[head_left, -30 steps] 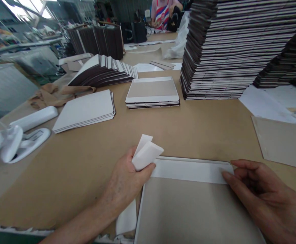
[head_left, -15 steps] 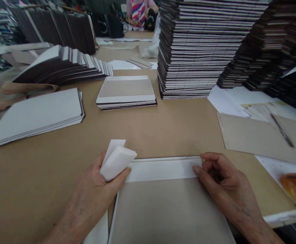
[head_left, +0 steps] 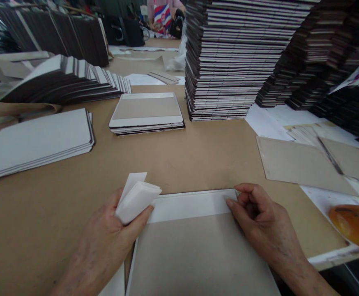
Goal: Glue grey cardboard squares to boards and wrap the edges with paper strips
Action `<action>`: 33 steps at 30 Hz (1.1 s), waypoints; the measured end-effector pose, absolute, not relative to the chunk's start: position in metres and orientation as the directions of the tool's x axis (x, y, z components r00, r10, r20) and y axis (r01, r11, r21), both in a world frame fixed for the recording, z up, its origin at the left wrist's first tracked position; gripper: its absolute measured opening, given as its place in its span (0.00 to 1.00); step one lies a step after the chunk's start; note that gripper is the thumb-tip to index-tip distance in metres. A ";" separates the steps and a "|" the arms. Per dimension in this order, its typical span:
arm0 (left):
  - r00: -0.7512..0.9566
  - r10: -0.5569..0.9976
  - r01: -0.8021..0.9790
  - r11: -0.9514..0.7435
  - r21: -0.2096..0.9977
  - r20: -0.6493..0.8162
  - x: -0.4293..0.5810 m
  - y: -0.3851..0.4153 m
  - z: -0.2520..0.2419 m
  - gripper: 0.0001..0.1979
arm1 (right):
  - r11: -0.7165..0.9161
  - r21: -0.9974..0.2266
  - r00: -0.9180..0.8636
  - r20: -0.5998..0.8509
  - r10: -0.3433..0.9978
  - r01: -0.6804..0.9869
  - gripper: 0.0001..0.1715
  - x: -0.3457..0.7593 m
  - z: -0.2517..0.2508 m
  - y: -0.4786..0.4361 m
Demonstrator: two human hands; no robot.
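A grey board [head_left: 198,255] with a white band [head_left: 194,205] along its far edge lies in front of me, its near end cut off by the picture. My left hand [head_left: 127,224] is closed round a folded white paper [head_left: 138,201], with the thumb tip close to the board's far left corner. At the far right corner, my right hand [head_left: 256,218] pinches the board's edge, thumb on the white band and forefinger behind it. Part of a pale sheet [head_left: 116,283] shows beneath my left wrist.
Flat white boards [head_left: 37,139] lie left; a small pile of panels [head_left: 147,109] sits mid-table. Behind rises a tall stack [head_left: 228,61]. To the right are a grey sheet [head_left: 302,164], a thin dark tool [head_left: 330,156] and an amber object [head_left: 355,226]. A person [head_left: 164,16] is far back.
The whole scene has slid slightly left in the view as the camera turned. Both hands keep the same hold on the folded paper and the board.
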State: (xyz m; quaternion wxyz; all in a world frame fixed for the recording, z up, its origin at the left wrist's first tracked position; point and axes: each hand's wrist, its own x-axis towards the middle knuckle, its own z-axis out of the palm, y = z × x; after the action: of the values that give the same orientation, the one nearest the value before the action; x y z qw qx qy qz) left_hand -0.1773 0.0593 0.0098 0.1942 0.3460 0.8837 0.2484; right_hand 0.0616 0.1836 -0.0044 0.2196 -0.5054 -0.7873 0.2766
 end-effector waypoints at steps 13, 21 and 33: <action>-0.664 0.708 0.574 0.689 0.442 -0.242 -0.184 0.059 0.005 0.20 | 0.340 -0.599 -0.374 0.072 0.925 0.725 0.09 0.062 -0.004 0.182; -0.679 0.702 0.592 0.697 0.403 -0.216 -0.186 0.058 -0.001 0.21 | 0.382 -0.594 -0.389 0.124 0.913 0.708 0.06 0.061 -0.003 0.184; -0.510 0.851 0.665 0.481 0.572 -0.124 -0.187 0.056 0.004 0.15 | 0.521 -0.552 -0.497 0.209 0.842 0.651 0.09 0.063 -0.004 0.186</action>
State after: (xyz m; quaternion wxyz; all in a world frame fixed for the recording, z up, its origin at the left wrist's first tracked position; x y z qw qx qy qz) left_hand -0.1866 0.0563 0.0037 0.2003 0.4529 0.8369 0.2332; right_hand 0.0626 0.1858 -0.0037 0.2328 -0.4442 -0.8404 0.2054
